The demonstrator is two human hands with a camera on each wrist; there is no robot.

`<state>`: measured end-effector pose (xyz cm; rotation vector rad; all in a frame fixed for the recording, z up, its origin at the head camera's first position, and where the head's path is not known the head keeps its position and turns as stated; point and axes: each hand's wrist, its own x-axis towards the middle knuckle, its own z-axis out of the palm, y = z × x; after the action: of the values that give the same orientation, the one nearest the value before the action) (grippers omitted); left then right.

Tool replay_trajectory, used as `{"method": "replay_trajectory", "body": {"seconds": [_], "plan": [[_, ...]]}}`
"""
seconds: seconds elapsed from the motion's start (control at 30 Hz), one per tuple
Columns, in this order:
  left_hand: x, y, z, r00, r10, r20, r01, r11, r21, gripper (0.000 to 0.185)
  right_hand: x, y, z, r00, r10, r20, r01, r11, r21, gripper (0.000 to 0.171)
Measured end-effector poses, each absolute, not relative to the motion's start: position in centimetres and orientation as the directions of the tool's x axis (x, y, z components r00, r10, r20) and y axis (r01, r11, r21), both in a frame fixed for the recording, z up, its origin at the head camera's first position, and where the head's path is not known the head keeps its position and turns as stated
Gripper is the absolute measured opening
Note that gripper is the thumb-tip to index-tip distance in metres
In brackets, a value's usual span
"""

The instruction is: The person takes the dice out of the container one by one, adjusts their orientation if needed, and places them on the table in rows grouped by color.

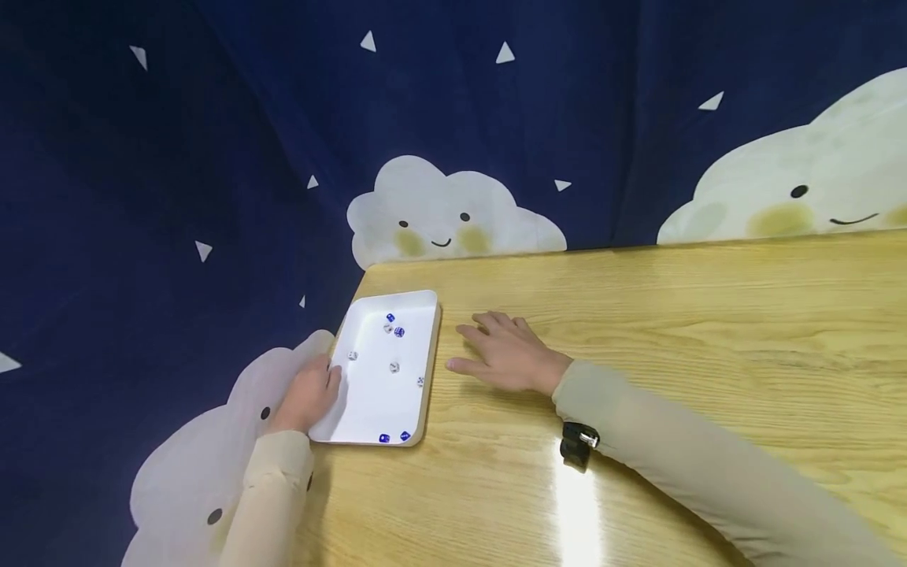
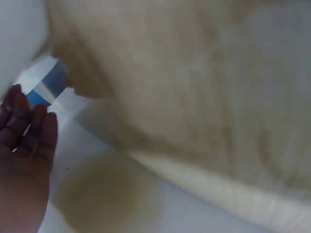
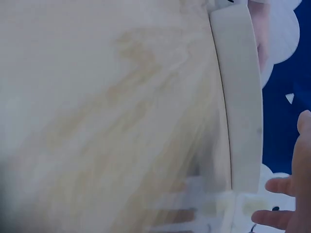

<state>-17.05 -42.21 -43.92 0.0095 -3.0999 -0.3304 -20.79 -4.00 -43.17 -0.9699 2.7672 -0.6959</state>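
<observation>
A white rectangular tray [image 1: 368,409] lies at the left corner of the wooden table [image 1: 673,354]. Several small blue and white dice are scattered in it, among them a blue one [image 1: 399,331] and a white one [image 1: 394,367]. My left hand [image 1: 312,394] grips the tray's left edge, thumb on the rim. My right hand [image 1: 506,354] rests flat on the table just right of the tray, fingers spread, holding nothing. In the right wrist view the tray's rim [image 3: 240,97] runs beside my fingertips [image 3: 286,204]. The left wrist view shows only curled fingers [image 2: 29,131] and blurred fabric.
A dark blue curtain [image 1: 177,157] printed with smiling clouds hangs behind and to the left of the table. The tray sits close to the table's left edge. A black wrist-camera mount [image 1: 579,442] sits on my right sleeve.
</observation>
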Motion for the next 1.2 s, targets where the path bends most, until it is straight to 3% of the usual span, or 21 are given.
{"method": "replay_trajectory", "body": {"seconds": [0.27,0.57,0.77,1.2], "plan": [[-17.3,-41.8,-44.4,-0.994,0.029,0.109,0.049,0.981,0.187,0.024,-20.7,-6.7,-43.7,-0.795,-0.6,0.088,-0.573,0.698,-0.429,0.082],[-17.4,-41.5,-44.7,-0.986,0.036,0.16,0.062,0.986,0.156,0.02,-20.8,-9.3,-44.0,-0.782,-0.623,0.022,-0.569,0.698,-0.435,0.086],[-17.2,-40.8,-44.4,-0.992,0.036,0.121,0.044,0.997,0.063,0.021,-20.7,-10.8,-44.2,-0.799,-0.601,-0.004,-0.552,0.736,-0.393,0.095],[-17.0,-40.0,-43.5,-0.998,0.062,0.003,0.061,0.995,-0.076,0.024,-20.7,-11.8,-44.2,-0.842,-0.54,0.008,-0.507,0.785,-0.357,0.059]]}}
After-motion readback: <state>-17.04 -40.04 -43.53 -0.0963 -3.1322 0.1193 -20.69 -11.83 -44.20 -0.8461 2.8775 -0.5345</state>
